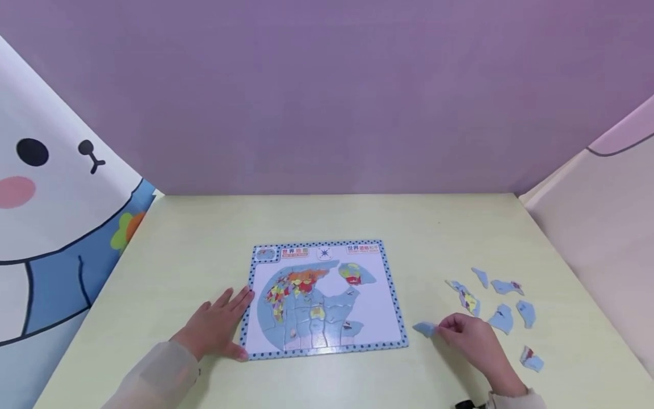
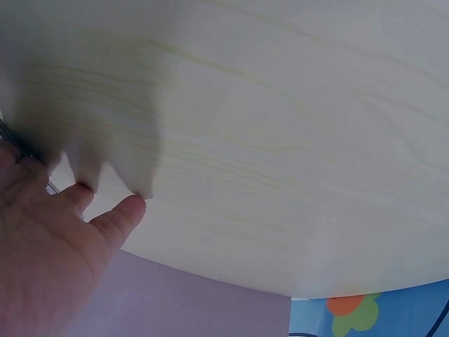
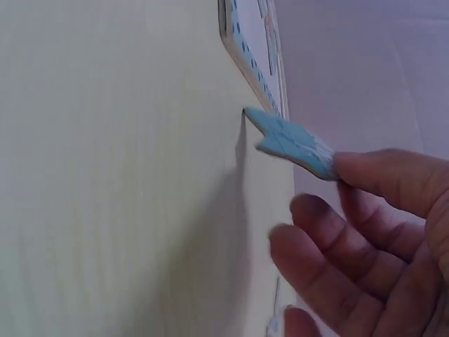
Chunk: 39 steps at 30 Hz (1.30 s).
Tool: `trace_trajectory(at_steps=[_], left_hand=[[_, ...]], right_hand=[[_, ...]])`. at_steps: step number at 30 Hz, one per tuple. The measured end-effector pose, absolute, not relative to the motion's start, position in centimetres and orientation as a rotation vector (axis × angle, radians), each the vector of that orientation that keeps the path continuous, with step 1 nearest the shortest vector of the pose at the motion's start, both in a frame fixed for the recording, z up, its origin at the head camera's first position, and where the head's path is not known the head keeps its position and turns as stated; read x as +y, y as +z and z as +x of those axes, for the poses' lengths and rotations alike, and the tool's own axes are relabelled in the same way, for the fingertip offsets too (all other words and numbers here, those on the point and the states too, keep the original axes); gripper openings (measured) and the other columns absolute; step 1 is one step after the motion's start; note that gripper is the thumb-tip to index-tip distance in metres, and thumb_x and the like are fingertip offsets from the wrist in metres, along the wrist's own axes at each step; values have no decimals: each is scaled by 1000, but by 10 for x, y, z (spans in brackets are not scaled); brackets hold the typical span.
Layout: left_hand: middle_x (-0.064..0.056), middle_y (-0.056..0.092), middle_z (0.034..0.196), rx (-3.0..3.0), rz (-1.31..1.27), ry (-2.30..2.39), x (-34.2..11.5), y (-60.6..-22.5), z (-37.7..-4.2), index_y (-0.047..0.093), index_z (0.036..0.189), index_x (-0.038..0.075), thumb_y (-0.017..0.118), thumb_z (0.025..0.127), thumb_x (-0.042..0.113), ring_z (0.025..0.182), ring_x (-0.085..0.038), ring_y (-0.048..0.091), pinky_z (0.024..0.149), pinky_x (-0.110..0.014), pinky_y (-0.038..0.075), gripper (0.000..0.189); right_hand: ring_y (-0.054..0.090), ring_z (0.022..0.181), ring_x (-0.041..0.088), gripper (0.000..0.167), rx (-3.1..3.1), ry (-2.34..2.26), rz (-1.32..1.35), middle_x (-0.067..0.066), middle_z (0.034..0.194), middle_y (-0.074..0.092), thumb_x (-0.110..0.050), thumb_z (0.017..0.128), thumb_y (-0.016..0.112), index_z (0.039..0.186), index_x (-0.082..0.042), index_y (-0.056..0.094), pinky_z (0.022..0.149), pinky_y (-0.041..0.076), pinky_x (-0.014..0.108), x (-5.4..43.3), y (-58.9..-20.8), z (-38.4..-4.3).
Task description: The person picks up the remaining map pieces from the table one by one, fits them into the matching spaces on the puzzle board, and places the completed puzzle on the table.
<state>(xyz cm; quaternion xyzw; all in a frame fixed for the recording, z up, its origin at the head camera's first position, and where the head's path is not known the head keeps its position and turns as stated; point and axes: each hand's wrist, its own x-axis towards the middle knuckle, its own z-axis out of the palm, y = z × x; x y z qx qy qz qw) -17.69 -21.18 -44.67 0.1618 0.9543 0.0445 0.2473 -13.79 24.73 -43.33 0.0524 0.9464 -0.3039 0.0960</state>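
A world-map puzzle board (image 1: pixel 378 307) with a blue dotted border lies on the table, its left and lower parts filled with joined pieces and its right part bare white. My left hand (image 1: pixel 219 324) rests along the board's left edge, fingers spread; the left wrist view shows its fingers (image 2: pixel 119 221) extended. Just right of the board, my right hand (image 1: pixel 472 341) pinches a blue puzzle piece (image 1: pixel 425 328) between thumb and finger. In the right wrist view that puzzle piece (image 3: pixel 295 144) is raised off the table, with a notched end pointing away from the hand.
Several loose puzzle pieces lie on the table right of the board, among them a yellow-and-blue piece (image 1: pixel 466 298), a blue piece (image 1: pixel 526 313) and a red-and-blue piece (image 1: pixel 532 359). A purple backdrop (image 1: pixel 327 113) stands behind the pale table (image 1: pixel 204 227).
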Motion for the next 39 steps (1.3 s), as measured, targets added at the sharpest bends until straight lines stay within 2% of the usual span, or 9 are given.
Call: trace_trajectory(at_steps=[8, 17, 24, 33, 39], left_hand=[[-14, 25, 156, 2608, 457, 136, -213, -448, -176, 29, 149, 3, 81, 61, 58, 140, -46, 17, 100, -71, 23, 116], [-14, 26, 156, 2624, 478, 120, -211, -452, -176, 30, 149, 4, 80, 61, 60, 140, -45, 18, 101, -71, 24, 116], [-14, 27, 155, 2629, 467, 123, -213, -451, -176, 31, 149, 4, 81, 61, 59, 140, -45, 19, 100, -71, 24, 115], [-13, 28, 155, 2646, 489, 77, -215, -449, -174, 33, 148, 4, 80, 61, 60, 139, -45, 22, 99, -70, 27, 114], [-13, 29, 155, 2643, 492, 87, -214, -449, -174, 33, 148, 5, 80, 61, 60, 139, -45, 22, 99, -70, 28, 114]], right_hand=[[48, 61, 12, 8, 2767, -634, 70, -7, 69, 57, -19, 82, 71, 79, -15, 65, 55, 40, 30, 241, -422, -139], [49, 60, 12, 9, 2751, -667, -33, -4, 69, 60, -13, 80, 71, 75, -14, 63, 55, 41, 30, 233, -423, -148], [53, 65, 10, 4, 2749, -701, -23, -3, 78, 67, -15, 79, 75, 81, -12, 74, 59, 44, 30, 226, -425, -155], [56, 65, 11, 10, 2790, -916, -102, -3, 74, 67, -7, 79, 75, 88, -4, 73, 60, 46, 26, 219, -427, -158], [54, 63, 12, 14, 2736, -1034, -32, -2, 70, 63, -1, 78, 74, 92, -1, 73, 57, 44, 24, 204, -431, -159]])
